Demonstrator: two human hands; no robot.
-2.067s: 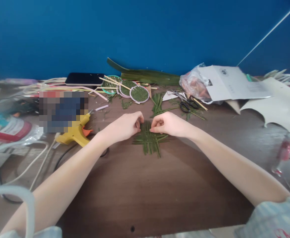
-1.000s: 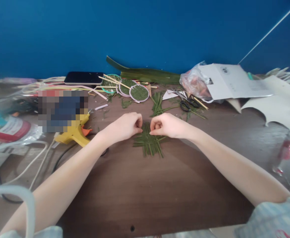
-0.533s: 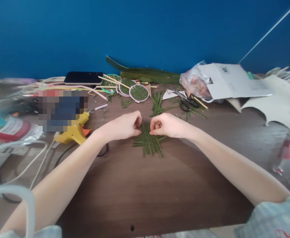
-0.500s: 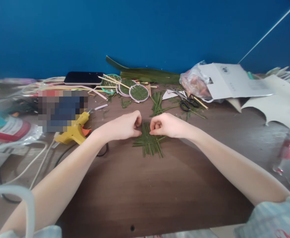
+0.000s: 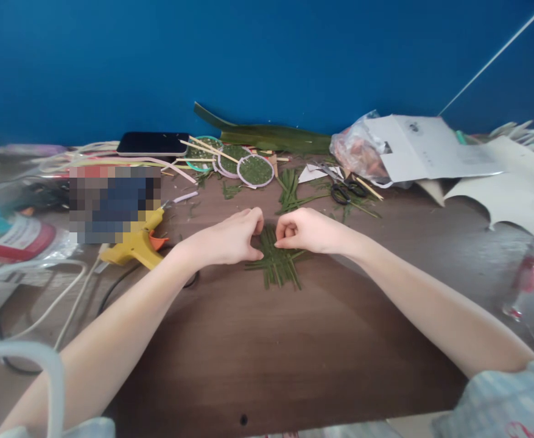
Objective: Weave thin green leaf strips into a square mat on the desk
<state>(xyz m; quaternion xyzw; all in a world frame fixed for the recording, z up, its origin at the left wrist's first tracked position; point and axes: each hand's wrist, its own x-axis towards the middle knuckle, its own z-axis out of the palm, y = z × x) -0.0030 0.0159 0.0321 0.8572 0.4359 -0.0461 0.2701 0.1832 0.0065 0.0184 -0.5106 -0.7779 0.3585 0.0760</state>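
A small woven mat of green leaf strips (image 5: 276,265) lies flat on the brown table, its loose ends sticking out toward me and to both sides. At its left edge is my left hand (image 5: 232,238), the thumb and curled forefinger apart and the thumb tip touching the strips. My right hand (image 5: 310,231) is closed at the mat's upper right, with thumb and fingertips pinched on a leaf strip. More loose leaf strips (image 5: 288,191) lie in a bunch just beyond the hands.
Black-handled scissors (image 5: 340,185) lie beyond my right hand. Round frames filled with green bits (image 5: 255,171), thin sticks and a phone (image 5: 153,144) are at the back. A yellow glue gun (image 5: 132,246) with cables sits left. White card (image 5: 435,152) and a plastic bag (image 5: 358,149) stand right.
My left hand has shifted slightly toward me, and its thumb has dropped away from the forefinger, widening the gap. The right hand keeps its pinch in the same place.
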